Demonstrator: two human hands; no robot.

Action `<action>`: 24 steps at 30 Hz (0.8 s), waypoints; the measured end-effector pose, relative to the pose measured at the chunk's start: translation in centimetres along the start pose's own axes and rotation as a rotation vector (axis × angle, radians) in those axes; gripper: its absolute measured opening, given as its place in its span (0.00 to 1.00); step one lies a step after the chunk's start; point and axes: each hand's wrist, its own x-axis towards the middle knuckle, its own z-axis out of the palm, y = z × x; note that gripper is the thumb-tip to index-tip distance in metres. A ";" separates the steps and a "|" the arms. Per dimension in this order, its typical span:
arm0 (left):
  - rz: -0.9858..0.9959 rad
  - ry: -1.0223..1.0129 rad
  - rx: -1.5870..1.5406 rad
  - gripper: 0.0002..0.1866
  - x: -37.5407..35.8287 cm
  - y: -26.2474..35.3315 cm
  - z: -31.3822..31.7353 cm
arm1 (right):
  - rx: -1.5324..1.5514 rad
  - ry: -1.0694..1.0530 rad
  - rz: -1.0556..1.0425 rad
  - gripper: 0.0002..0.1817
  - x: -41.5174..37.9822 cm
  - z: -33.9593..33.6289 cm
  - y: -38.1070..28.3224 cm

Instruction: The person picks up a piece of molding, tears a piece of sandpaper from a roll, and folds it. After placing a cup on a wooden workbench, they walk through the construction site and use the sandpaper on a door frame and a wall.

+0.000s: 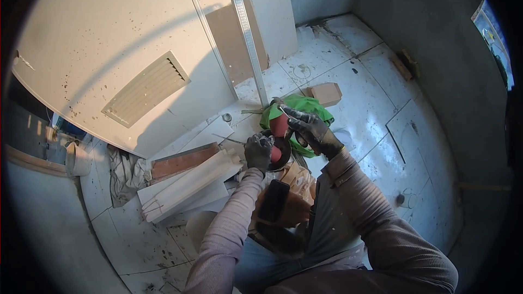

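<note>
My left hand point(259, 152), in a dark, smudged glove, is closed with its fingers curled beside a dark round container point(282, 159). What it holds, if anything, is hidden. A red rounded piece point(276, 154) shows right against its fingers. My right hand point(313, 130), also dark-gloved, is higher and farther right, its fingers bent together near a thin pale piece point(284, 112) too small to name. Between the hands is a second red rounded object point(278, 126). Behind them a crumpled green bag or cloth point(298, 110) lies on the floor.
A cardboard box point(326, 93) sits beyond the green cloth. Long pale boards point(190, 185) are stacked at left, near a grey rag point(127, 171). A door with a vent point(147, 88) and an upright metal strip point(248, 35) stand ahead. A dark phone point(273, 200) rests near my lap.
</note>
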 end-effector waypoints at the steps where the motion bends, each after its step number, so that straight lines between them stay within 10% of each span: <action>1: 0.080 0.029 0.029 0.30 -0.3 0.3 0.2 | -0.145 -0.037 -0.215 0.26 0.1 -0.4 0.2; 2: 0.077 0.034 0.027 0.30 -0.7 0.5 0.3 | -0.287 -0.077 -0.427 0.27 0.1 -0.7 0.5; 6: 0.223 0.142 0.007 0.57 -3.0 3.5 -4.6 | 0.156 -0.365 -0.104 0.28 -1.2 -1.1 -0.4; 8: -0.017 -0.215 -0.708 0.63 -3.0 5.1 -7.1 | 0.117 -0.443 -0.339 0.27 -1.2 -1.1 -0.4; 10: 0.042 -0.167 -0.682 0.57 -2.8 4.4 -7.3 | 0.037 -0.618 -0.099 0.27 -0.9 -1.4 0.0; 13: 0.188 -0.261 -0.695 0.27 -3.9 4.9 -8.4 | 0.128 -0.620 -0.355 0.27 -0.4 0.0 3.2; 14: 0.185 -0.258 -0.693 0.27 -4.4 4.3 -8.2 | 0.099 -0.661 -0.497 0.29 0.3 0.2 4.8; 15: 0.019 -0.249 -0.783 0.23 -4.8 3.1 -7.8 | 0.222 -0.696 -0.141 0.33 0.8 -0.4 8.1; 19: -0.470 0.155 -1.025 0.15 -4.8 2.2 -11.8 | -0.287 -0.756 0.078 0.30 -1.0 -1.4 0.3; 22: -0.469 0.155 -1.207 0.19 -5.3 0.6 -16.0 | -1.073 -0.699 0.084 0.27 2.1 -1.5 6.6; 24: -0.445 0.107 -1.259 0.21 -5.9 1.7 -17.6 | -1.044 -0.605 -0.155 0.24 4.1 0.9 11.8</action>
